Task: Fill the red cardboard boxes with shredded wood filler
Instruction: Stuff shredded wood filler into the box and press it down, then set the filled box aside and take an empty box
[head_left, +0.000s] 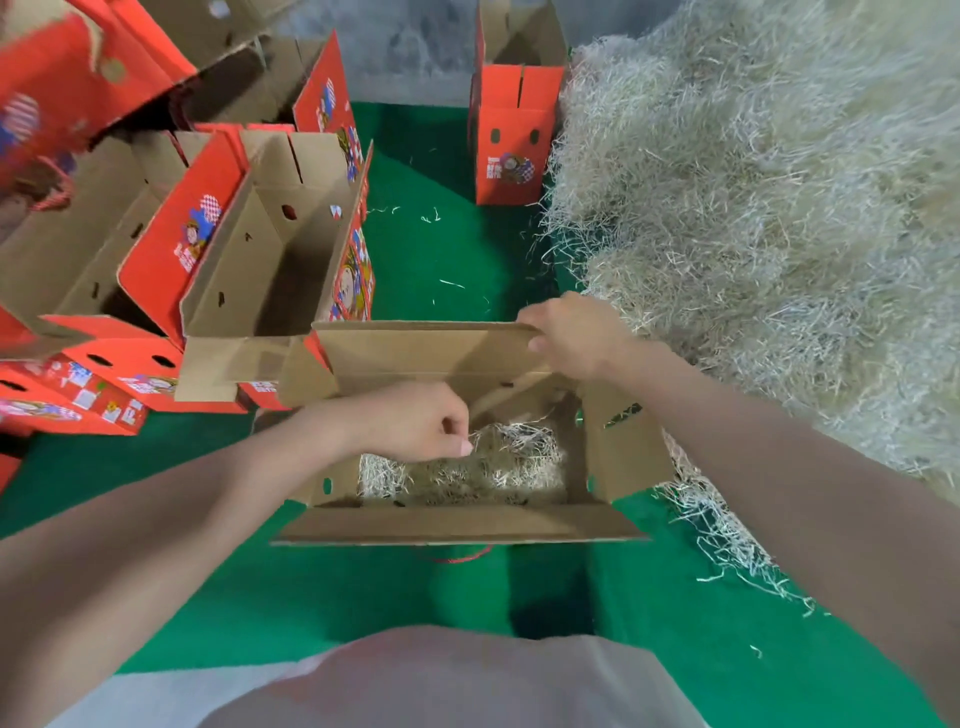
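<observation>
Now, box (457, 526) on green mat (311, 587) beside the pile (779, 208), thin filler (493, 470) inside: right hand (574, 338) grips the far flap (415, 345), left hand (415, 422) pinches strands; best hold flap back, tease clumps into corners, then top up.

Open lane over the mat (441, 249) beyond the near box (457, 525), hemmed left by stacked boxes (270, 249), right by the heap (753, 208) reaching that box's right side, far by an upright box (511, 150); box mouth partly covered by the left hand (415, 421) pinching filler (519, 462), far flap (415, 348) gripped by the right hand (571, 338).
</observation>
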